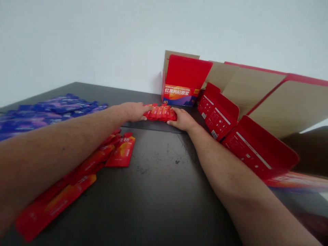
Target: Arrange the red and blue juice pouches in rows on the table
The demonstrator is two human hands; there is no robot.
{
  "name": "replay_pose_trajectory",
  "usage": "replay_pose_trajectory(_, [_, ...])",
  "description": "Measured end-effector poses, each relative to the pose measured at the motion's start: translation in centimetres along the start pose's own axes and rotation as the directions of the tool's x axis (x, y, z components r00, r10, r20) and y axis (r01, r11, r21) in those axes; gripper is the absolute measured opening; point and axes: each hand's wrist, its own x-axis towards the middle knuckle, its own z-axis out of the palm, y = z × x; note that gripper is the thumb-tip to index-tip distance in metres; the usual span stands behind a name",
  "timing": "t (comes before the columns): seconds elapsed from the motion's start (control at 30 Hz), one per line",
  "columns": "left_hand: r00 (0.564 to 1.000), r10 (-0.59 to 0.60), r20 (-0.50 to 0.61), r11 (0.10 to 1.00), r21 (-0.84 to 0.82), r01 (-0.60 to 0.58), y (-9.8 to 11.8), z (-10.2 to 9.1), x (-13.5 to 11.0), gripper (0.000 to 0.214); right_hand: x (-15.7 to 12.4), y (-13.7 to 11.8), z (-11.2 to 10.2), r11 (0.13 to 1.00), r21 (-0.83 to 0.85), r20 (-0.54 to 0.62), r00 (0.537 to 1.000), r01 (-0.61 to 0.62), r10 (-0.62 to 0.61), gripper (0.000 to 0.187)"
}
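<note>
A short row of red sachets (160,113) stands packed together on the dark table (159,177), held between my two hands. My left hand (134,112) presses against the row's left end, and my right hand (181,119) grips its right end. Just behind the row stands an open red retail box (180,92) with a printed front and a raised lid. Loose red sachets (120,150) lie under and beyond my left forearm, so part of them is hidden.
A heap of blue-purple sachets (48,114) covers the far left of the table. Flat red printed cartons (217,112) with tan cardboard backs (266,95) lean at the right, overhanging the table edge. A white wall (102,44) rises behind the table.
</note>
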Motion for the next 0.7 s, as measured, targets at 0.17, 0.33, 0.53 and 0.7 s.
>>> replay_pose_trajectory(0.17, [0.999,0.032,-0.016,0.999,0.029,-0.032,-0.2,0.4,0.1,0.075,0.4,-0.8,0.6,0.997,-0.068,-0.065,0.998,-0.023,0.018,0.083])
replay_pose_trajectory(0.33, [0.999,0.029,-0.024,0.999,0.034,-0.028,-0.1,0.5,0.0,0.072,0.5,-1.3,0.7,0.996,-0.075,-0.072,0.996,-0.048,0.042,0.08])
replay_pose_trajectory(0.53, [0.999,0.017,-0.028,0.999,0.034,-0.016,-0.1,0.6,-0.1,0.075,0.1,-1.5,0.5,0.995,-0.081,-0.034,0.997,-0.065,0.063,0.085])
replay_pose_trajectory(0.7, [0.999,0.022,-0.028,0.999,0.024,-0.021,0.1,0.4,-0.3,0.077,-0.2,-1.8,0.2,0.993,-0.072,-0.009,0.995,-0.098,0.097,0.087])
